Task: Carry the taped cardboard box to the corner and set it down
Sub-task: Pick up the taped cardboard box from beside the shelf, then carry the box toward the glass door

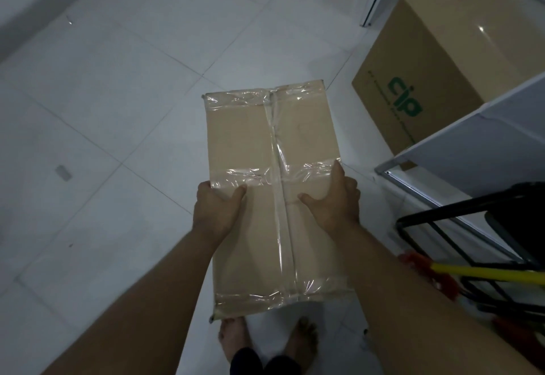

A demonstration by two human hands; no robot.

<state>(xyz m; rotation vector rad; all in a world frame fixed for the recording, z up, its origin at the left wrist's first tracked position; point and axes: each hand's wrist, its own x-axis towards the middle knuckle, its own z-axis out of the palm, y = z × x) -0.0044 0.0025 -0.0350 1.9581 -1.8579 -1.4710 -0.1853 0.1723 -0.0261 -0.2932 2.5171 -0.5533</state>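
Observation:
A flat brown cardboard box, wrapped with clear shiny tape along its middle seam and across both ends, is held out in front of me above the white tiled floor. My left hand grips its left edge with the thumb on top. My right hand grips the right edge the same way. Both forearms reach in from the bottom of the view. My bare feet show under the box's near end.
A large brown carton with green lettering stands on the floor at the right. Beside it are a white shelf panel, a black metal frame and a yellow-handled tool with a red head. A grey wall base runs along the upper left.

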